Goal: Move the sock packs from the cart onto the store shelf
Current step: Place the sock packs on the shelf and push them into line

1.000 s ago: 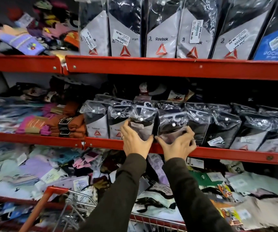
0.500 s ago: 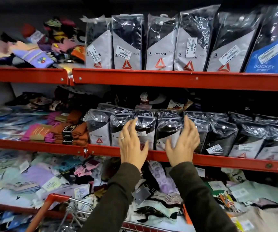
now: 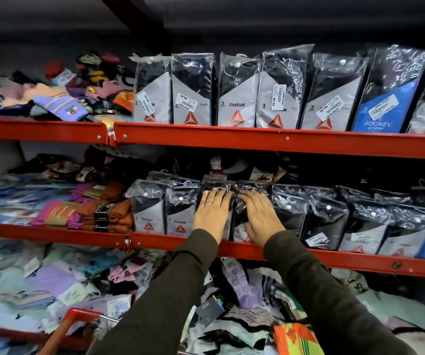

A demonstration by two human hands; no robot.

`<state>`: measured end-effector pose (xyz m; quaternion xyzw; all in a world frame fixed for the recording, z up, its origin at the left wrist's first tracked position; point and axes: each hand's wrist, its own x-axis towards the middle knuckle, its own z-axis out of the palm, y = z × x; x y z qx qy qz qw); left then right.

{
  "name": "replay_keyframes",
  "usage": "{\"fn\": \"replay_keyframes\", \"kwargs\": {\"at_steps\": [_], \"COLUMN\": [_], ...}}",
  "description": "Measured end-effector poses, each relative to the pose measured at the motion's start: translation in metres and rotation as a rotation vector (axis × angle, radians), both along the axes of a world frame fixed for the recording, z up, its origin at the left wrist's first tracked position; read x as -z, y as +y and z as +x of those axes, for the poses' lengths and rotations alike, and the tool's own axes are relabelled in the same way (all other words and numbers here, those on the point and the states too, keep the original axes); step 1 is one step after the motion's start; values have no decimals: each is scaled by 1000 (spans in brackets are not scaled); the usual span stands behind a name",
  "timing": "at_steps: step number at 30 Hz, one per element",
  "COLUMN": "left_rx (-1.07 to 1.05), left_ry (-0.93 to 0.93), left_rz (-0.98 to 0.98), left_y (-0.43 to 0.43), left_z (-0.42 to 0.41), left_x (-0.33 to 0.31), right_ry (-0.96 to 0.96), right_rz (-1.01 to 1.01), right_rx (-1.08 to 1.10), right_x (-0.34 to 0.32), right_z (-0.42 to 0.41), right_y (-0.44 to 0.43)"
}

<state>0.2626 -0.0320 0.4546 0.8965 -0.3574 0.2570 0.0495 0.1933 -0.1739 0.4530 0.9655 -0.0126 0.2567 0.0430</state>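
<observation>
A row of black-and-grey sock packs (image 3: 180, 213) in clear plastic stands upright on the middle red shelf (image 3: 308, 257). My left hand (image 3: 212, 212), with a ring on one finger, lies flat against one pack in the row's middle. Beside it, my right hand (image 3: 261, 216) presses flat on the neighbouring pack (image 3: 239, 201). Both hands have their fingers stretched out and grip nothing. The red cart's handle (image 3: 78, 316) shows at the bottom, below my sleeves.
The top shelf (image 3: 231, 137) carries a row of tall sock packs (image 3: 237, 98) and a blue pack (image 3: 385, 106). Loose coloured socks (image 3: 60, 103) pile up at the left of every level. The bottom level holds mixed flat packs (image 3: 52, 285).
A second ago both hands held packs by their lower ends on the middle shelf. They let go and now press flat on the packs, which stand in the row. The view tilted upward.
</observation>
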Motion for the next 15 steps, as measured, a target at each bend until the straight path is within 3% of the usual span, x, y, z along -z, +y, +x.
{"fn": "replay_keyframes", "kwargs": {"at_steps": [9, 15], "left_rx": [-28, 57], "left_ry": [8, -50], "left_rz": [-9, -94], "left_y": [9, -32], "left_z": [-8, -38], "left_x": [1, -10], "right_ry": [-67, -136], "right_rz": [-9, 14], "right_rx": [70, 201], "right_x": [-3, -18], "right_z": [-14, -64], "right_y": [-1, -53]}}
